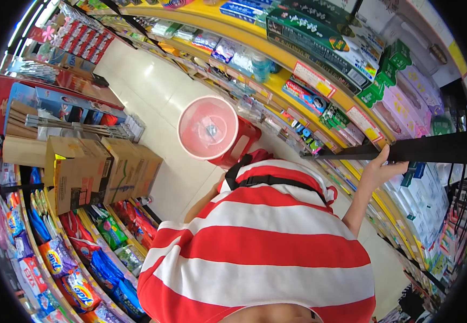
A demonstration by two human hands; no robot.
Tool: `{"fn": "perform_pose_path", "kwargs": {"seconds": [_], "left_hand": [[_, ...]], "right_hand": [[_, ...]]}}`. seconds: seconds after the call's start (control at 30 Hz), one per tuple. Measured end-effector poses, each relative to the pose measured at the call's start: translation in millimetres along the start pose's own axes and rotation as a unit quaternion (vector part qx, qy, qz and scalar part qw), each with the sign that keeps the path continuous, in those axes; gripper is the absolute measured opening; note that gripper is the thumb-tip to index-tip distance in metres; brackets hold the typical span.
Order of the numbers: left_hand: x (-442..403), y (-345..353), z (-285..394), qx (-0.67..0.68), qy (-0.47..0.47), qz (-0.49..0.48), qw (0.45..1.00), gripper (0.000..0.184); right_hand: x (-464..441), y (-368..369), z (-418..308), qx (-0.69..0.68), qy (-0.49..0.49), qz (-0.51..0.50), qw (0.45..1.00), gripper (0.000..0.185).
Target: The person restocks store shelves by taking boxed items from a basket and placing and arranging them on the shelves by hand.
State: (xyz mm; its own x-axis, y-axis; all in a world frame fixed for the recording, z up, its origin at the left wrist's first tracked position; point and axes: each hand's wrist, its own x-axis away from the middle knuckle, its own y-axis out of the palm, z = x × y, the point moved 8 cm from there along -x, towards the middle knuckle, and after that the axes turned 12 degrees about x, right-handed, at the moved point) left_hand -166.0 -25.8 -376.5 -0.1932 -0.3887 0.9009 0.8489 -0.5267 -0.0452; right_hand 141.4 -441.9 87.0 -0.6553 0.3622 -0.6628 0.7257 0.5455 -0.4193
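My right hand (pixel 381 169) is at the black upright post (pixel 427 148) of the shelving on the right. Its thumb lies over the post's edge, and the other fingers are partly hidden at the post, seemingly gripping it. Only part of my left forearm (pixel 204 204) shows beside my red-and-white striped shirt; the left hand is hidden behind my body. In front of me on the tiled floor stands a red bucket (pixel 208 128) with a pale pink inside, its near side partly behind my shirt.
Shelves with yellow edges (pixel 282 62) run along the right, bearing toothpaste boxes (pixel 304 97) and large green cartons (pixel 325 40). Stacked cardboard boxes (pixel 77 172) stand at left, above racks of detergent bags (pixel 80 290). A tiled aisle (pixel 152 91) runs between them.
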Motion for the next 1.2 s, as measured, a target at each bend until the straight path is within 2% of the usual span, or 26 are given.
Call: {"fn": "perform_pose_path", "kwargs": {"seconds": [0.17,0.27,0.47,0.53,0.57,0.67,0.7,0.8,1.0,1.1,1.2], "left_hand": [[-8.8,15.8,12.7,0.033,-0.004,-0.008,0.999,0.041],[-15.0,20.3,17.6,0.06,-0.005,-0.012,0.998,0.04],[-31.9,33.3,40.7,0.182,-0.012,-0.012,0.983,0.039],[-43.8,36.3,49.3,0.259,-0.017,-0.016,0.966,0.038],[-110.8,14.3,37.7,0.326,-0.038,-0.005,0.945,0.046],[-94.1,43.3,57.3,0.449,-0.055,-0.11,0.885,0.045],[-81.7,36.8,59.0,0.418,-0.07,-0.016,0.906,0.043],[-70.7,37.8,64.6,0.429,-0.068,0.015,0.901,0.043],[-79.3,38.0,58.5,0.507,-0.075,-0.008,0.859,0.037],[-77.2,36.1,62.2,0.459,-0.056,-0.051,0.885,0.034],[-82.3,35.2,70.8,0.453,-0.049,-0.083,0.886,0.035]], "right_hand": [[0.6,0.7,8.3,0.01,0.006,-0.008,1.0,0.056],[0.0,-0.9,1.6,0.015,0.015,-0.004,1.0,0.045],[-1.4,-1.2,-2.8,0.032,0.012,-0.017,0.999,0.049],[-2.5,-1.9,-4.9,0.034,0.011,-0.021,0.999,0.052],[-3.0,-1.5,-5.8,0.027,0.022,-0.033,0.999,0.054],[-3.9,-3.4,-12.3,0.063,-0.007,-0.02,0.998,0.055],[-3.9,-3.1,-12.3,0.077,-0.009,-0.026,0.997,0.055],[-4.7,-4.0,-16.4,0.074,-0.013,-0.03,0.997,0.056],[-5.6,-1.7,-3.4,0.085,-0.004,-0.042,0.995,0.059],[-5.1,0.2,12.1,0.074,0.006,-0.044,0.996,0.062],[-4.3,1.1,12.0,0.077,0.019,-0.057,0.995,0.063]]}}
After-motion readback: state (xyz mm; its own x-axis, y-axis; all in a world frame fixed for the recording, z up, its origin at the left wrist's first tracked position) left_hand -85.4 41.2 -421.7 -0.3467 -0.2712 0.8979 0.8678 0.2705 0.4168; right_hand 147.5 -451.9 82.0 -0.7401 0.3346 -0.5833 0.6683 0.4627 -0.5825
